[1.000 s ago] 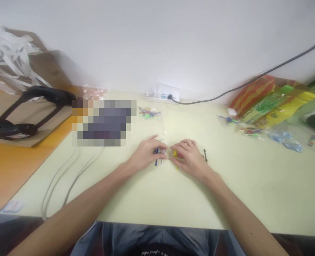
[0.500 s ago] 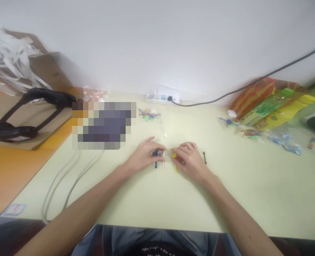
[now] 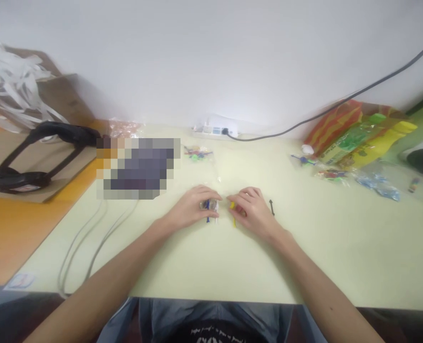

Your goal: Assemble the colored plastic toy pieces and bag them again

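My left hand (image 3: 190, 208) rests on the pale table (image 3: 204, 257) with its fingers closed on a small blue and white toy part (image 3: 210, 210). Close beside it, my right hand (image 3: 253, 211) pinches a small yellow part (image 3: 233, 212). The two hands almost touch at the fingertips. A small black piece (image 3: 271, 207) lies on the table just right of my right hand. The parts are too small and blurred to tell their shape.
A power strip (image 3: 214, 129) with a dark cable sits at the wall. Small bagged toys (image 3: 197, 153) lie behind my hands. Colourful packets (image 3: 357, 138) and clear bags crowd the right. Left are grey cables (image 3: 86, 243), a black strap (image 3: 36, 152) and cardboard.
My left index finger has curled down onto the blue part. Both hands have stayed nearly in place; the view shifted slightly.
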A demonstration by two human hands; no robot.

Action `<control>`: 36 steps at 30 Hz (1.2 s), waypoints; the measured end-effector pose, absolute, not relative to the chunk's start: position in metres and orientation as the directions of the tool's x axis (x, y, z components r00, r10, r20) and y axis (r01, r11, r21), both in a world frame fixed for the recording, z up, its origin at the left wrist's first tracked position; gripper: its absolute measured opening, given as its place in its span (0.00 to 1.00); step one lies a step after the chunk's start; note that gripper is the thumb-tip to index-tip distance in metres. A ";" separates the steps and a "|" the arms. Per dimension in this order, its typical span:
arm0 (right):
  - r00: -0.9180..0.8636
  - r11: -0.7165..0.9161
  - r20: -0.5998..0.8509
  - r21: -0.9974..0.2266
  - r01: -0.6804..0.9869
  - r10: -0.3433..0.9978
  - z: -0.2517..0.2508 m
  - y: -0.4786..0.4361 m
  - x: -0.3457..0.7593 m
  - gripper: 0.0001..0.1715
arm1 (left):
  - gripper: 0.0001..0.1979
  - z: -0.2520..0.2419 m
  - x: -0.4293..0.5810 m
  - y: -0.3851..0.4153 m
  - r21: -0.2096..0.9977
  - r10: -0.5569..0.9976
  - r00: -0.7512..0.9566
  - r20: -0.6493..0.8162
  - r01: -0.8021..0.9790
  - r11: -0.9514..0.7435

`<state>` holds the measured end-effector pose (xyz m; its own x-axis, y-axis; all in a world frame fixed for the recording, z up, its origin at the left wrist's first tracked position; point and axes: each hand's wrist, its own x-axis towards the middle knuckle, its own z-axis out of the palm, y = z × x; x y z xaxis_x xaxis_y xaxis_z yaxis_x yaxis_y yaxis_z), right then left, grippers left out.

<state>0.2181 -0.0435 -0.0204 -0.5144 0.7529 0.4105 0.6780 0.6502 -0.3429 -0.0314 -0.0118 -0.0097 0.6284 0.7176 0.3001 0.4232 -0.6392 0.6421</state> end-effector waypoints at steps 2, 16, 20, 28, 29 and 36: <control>-0.514 0.649 0.408 -0.343 0.679 0.754 -0.021 -0.043 0.219 0.16 | 0.20 -0.008 -0.032 -0.012 0.629 0.714 0.637 0.291 0.435 -0.644; -0.516 0.649 0.408 -0.331 0.686 0.753 -0.019 -0.044 0.220 0.14 | 0.20 -0.011 -0.035 -0.010 0.683 0.729 0.641 0.240 0.423 -0.596; -0.512 0.644 0.403 -0.343 0.684 0.759 -0.019 -0.044 0.220 0.15 | 0.20 -0.010 -0.035 -0.011 0.682 0.725 0.644 0.244 0.418 -0.600; -0.501 0.646 0.418 -0.372 0.666 0.758 -0.022 -0.043 0.221 0.16 | 0.18 -0.005 -0.036 -0.011 0.665 0.725 0.647 0.235 0.437 -0.606; -0.500 0.647 0.420 -0.372 0.666 0.757 -0.022 -0.042 0.221 0.16 | 0.17 -0.005 -0.036 -0.011 0.665 0.729 0.645 0.230 0.443 -0.601; -0.494 0.642 0.419 -0.389 0.661 0.762 -0.023 -0.042 0.223 0.16 | 0.17 -0.008 -0.038 -0.009 0.671 0.735 0.645 0.209 0.452 -0.587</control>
